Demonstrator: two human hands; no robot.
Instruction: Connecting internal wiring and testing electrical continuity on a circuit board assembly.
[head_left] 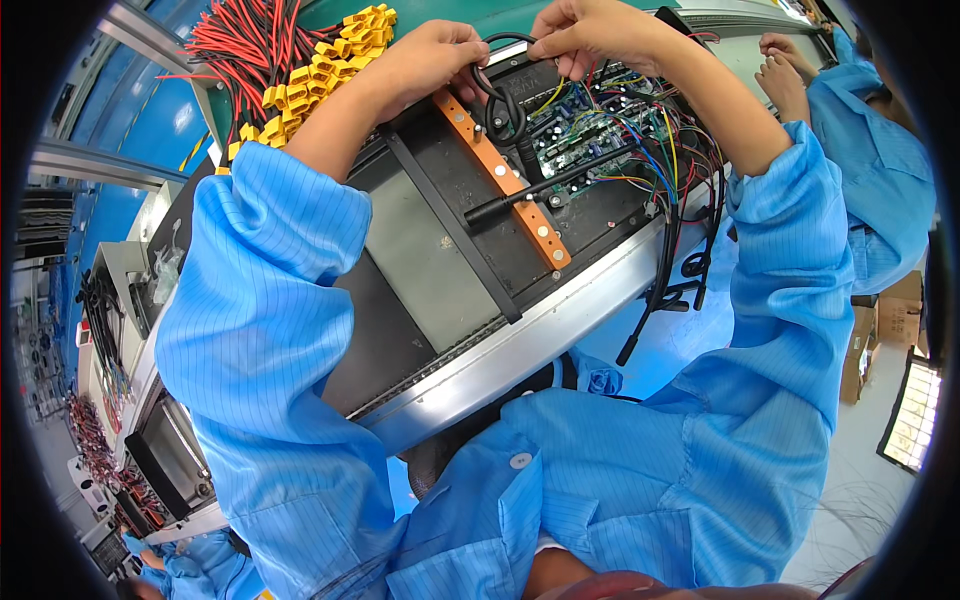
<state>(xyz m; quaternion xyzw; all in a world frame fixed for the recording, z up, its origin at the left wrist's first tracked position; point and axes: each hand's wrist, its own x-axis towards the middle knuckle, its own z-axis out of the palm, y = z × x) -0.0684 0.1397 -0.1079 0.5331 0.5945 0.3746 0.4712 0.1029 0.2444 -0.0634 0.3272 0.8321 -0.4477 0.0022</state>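
Observation:
My left hand [428, 62] and my right hand [590, 38] are raised at the far side of the bench, fingers closed. A black cable [510, 38] stretches between them, pinched at both ends. From my left hand the cable curls down in a loop [518, 120] over an orange drilled bar [500, 175]. Below my right hand lie green circuit boards [585, 130] with many coloured wires [665, 150]. Another black lead with a thick barrel end [487, 213] rests across the orange bar.
A bundle of red and black wires with yellow connectors [330, 70] lies beyond my left arm. The conveyor's silver rail [470, 365] runs along the near side. Black cables [650, 310] hang over its edge. Another person's hands [785, 75] and blue sleeve are at the right.

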